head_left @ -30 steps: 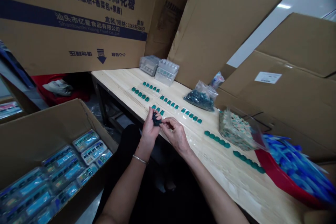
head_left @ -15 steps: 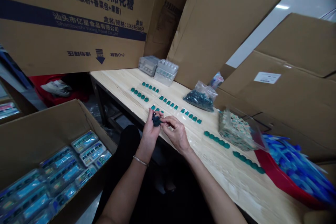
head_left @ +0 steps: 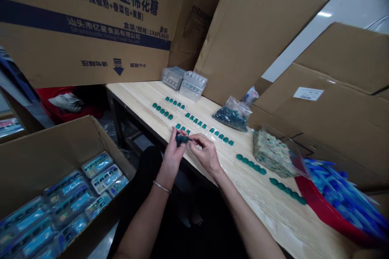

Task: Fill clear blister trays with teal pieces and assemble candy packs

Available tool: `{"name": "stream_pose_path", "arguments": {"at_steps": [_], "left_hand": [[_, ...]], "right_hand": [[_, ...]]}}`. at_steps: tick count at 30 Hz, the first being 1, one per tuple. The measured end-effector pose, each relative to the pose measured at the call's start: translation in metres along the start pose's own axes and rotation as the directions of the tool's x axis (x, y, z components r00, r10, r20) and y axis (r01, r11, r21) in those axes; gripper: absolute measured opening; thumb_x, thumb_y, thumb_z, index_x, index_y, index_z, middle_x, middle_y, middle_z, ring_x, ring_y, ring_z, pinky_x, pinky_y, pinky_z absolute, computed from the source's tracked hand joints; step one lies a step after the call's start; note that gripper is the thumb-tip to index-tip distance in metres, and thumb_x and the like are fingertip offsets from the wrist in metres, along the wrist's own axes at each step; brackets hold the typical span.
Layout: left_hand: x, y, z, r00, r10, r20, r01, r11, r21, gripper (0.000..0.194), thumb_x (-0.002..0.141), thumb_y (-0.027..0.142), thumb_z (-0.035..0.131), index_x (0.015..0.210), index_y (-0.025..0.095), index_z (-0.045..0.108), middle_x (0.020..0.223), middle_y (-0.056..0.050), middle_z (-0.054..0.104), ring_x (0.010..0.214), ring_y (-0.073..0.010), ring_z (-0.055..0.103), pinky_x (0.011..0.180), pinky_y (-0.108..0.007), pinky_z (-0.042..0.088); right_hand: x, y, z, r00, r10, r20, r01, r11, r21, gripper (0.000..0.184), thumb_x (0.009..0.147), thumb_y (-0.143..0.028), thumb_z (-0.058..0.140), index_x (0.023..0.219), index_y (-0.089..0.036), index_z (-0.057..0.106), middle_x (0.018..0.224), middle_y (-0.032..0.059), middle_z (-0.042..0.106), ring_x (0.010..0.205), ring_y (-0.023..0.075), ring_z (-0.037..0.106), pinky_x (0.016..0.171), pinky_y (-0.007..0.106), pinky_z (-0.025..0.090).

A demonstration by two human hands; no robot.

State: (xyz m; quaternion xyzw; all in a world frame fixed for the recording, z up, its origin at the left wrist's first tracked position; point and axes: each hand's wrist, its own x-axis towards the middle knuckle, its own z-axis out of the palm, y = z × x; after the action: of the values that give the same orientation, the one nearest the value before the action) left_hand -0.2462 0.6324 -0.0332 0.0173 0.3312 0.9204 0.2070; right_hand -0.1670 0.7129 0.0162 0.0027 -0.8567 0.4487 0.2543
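As the left hand (head_left: pixel 173 156) pinches the small dark teal piece (head_left: pixel 181 140) above the worktop (head_left: pixel 267 210), the right hand (head_left: pixel 206 154) closes its fingertips on the far end, just above the teal rows (head_left: pixel 194 121).

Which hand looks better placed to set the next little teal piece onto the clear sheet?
Probably the right hand: its fingertips are free to pinch at the end of the dark teal bunch, while the left hand is busy gripping that bunch.
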Motion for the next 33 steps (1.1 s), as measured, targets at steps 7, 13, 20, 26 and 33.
{"name": "stream_pose_path", "arguments": {"at_steps": [7,13,20,26,33], "left_hand": [[-0.01,0.009,0.012,0.989,-0.086,0.117,0.114,0.959,-0.26,0.016,0.078,0.028,0.062,0.085,0.015,0.057,0.068,0.003,0.047,0.051,-0.0009,0.042,0.048,-0.011,0.039],[-0.026,-0.002,0.024,0.966,0.136,0.221,-0.187,0.954,0.233,0.029,0.072,0.035,0.066,0.093,0.016,0.059,0.073,0.002,0.054,0.052,-0.005,0.046,0.046,-0.017,0.04],[-0.025,-0.011,0.028,0.972,0.135,0.192,-0.184,0.946,0.265,0.029,0.078,0.043,0.057,0.089,0.016,0.056,0.062,0.003,0.052,0.049,-0.0064,0.045,0.046,-0.018,0.039],[-0.033,-0.008,0.029,0.896,0.426,0.123,-0.415,0.708,0.571,0.021,0.079,0.037,0.058,0.087,0.018,0.059,0.06,0.003,0.053,0.048,-0.007,0.047,0.054,-0.02,0.04],[-0.033,-0.011,0.036,0.961,0.276,0.017,-0.276,0.955,0.112,0.022,0.077,0.037,0.06,0.082,0.018,0.051,0.056,0.007,0.041,0.043,-0.0045,0.039,0.045,-0.018,0.037]], "right_hand": [[0.015,0.009,-0.017,0.96,0.274,-0.054,-0.233,0.893,0.385,0.029,0.075,-0.032,0.063,0.101,-0.021,0.064,0.08,0.0017,0.063,0.065,0.0124,0.058,0.067,0.028,0.05],[0.012,0.004,-0.021,0.98,0.171,-0.106,-0.156,0.978,0.14,0.018,0.074,-0.03,0.062,0.089,-0.022,0.069,0.086,0.0038,0.066,0.07,0.0149,0.06,0.068,0.029,0.049],[0.008,0.004,-0.019,0.94,0.319,-0.119,-0.282,0.925,0.256,0.023,0.073,-0.031,0.061,0.089,-0.017,0.069,0.067,0.0009,0.065,0.057,0.0124,0.057,0.061,0.027,0.049],[0.004,0.0,-0.015,0.952,0.182,-0.245,-0.173,0.983,0.058,0.019,0.073,-0.027,0.058,0.083,-0.017,0.07,0.08,0.0042,0.068,0.064,0.0135,0.06,0.064,0.027,0.049],[0.003,-0.008,-0.012,0.938,0.29,-0.191,-0.251,0.946,0.203,0.018,0.071,-0.027,0.061,0.084,-0.016,0.069,0.066,0.0012,0.066,0.053,0.0115,0.058,0.055,0.024,0.049]]}}
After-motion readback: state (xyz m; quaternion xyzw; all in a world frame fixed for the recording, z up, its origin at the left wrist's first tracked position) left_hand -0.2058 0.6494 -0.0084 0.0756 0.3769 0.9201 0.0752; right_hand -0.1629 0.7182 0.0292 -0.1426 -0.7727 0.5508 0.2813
